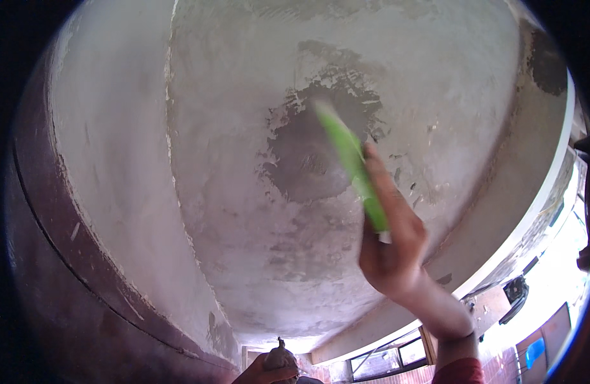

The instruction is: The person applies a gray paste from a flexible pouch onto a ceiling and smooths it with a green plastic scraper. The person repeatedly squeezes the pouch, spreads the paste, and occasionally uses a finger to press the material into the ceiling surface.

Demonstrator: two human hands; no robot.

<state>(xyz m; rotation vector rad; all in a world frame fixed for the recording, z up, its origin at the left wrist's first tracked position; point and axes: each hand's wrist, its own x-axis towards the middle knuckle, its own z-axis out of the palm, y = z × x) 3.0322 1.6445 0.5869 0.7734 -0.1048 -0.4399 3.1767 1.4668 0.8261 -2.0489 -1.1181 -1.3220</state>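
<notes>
My right hand (397, 246) is raised and closed round a long, thin, bright green tool (349, 157), blurred by motion. Its far end lies over a dark grey, ragged-edged patch (301, 157) on the pale plastered ceiling (231, 109); I cannot tell whether it touches. Low in the picture, partly cut off by the edge, my left hand (260, 370) grips a greyish lump (281, 357) with a small knob on top. What the lump is does not show clearly.
A cracked seam (172, 153) runs along the ceiling to the left, beside a dark purplish wall band (84, 256). At right a beam (493, 198) curves past a bright opening. Windows (388, 361) and a blue thing (535, 352) show at the lower right.
</notes>
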